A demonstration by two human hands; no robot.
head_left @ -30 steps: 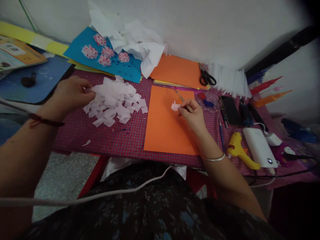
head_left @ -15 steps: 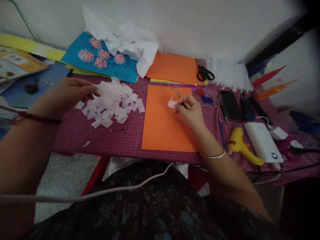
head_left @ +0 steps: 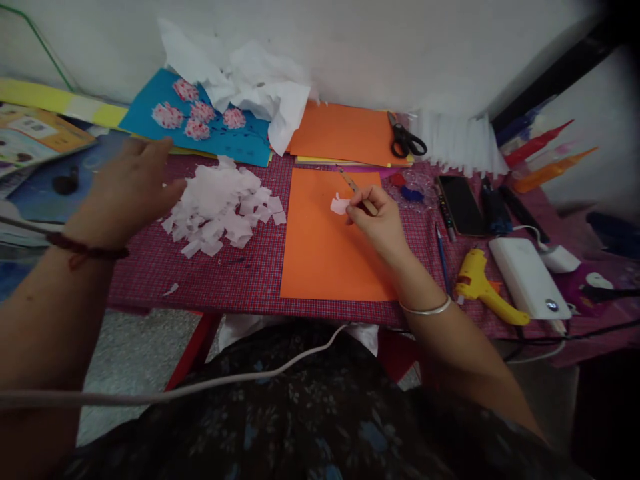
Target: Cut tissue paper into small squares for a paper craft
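Observation:
My left hand [head_left: 130,187] hovers at the left side of a loose heap of small white paper pieces [head_left: 225,207]. Its fingers are spread, with nothing visible in them. Over an orange sheet [head_left: 320,260], my right hand [head_left: 380,223] pinches a small white paper piece [head_left: 340,205] between its fingertips. The same hand also holds a thin, light brown pencil-like stick [head_left: 350,181] that slants up past the fingers to the left. How the paper and stick meet is partly hidden by the fingers.
A blue sheet with pink-and-white paper flowers [head_left: 200,113] lies behind the heap, beside crumpled white paper [head_left: 255,87]. Black-handled scissors [head_left: 404,140] rest on stacked orange sheets [head_left: 340,133]. Rightward are a yellow glue gun [head_left: 485,287], a phone [head_left: 463,207] and a white power bank [head_left: 529,277].
My left hand has opened and drawn back slightly left from the paper heap, its fingers now spread. My right hand keeps its grip in nearly the same spot.

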